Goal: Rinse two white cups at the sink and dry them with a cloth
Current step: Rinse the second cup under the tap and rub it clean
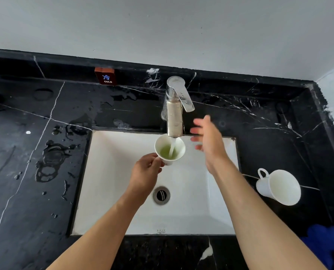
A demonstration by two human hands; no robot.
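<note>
Our left hand (pixel 146 168) pinches the white cup (pixel 169 149) under the faucet (pixel 175 114) stream, right hand (pixel 208 137) open and empty at 3 o'clock, so greenish water may overflow and splash the desk (pixel 45 133).

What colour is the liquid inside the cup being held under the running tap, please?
Pale green, seen in the head view inside the white cup the left hand holds.

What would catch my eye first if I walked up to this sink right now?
Probably the stream of water running from the chrome tap into a white cup with greenish liquid inside, held by the left hand over the white sink. The right hand hovers open beside the tap, and a second white cup stands on the black counter to the right.
</note>
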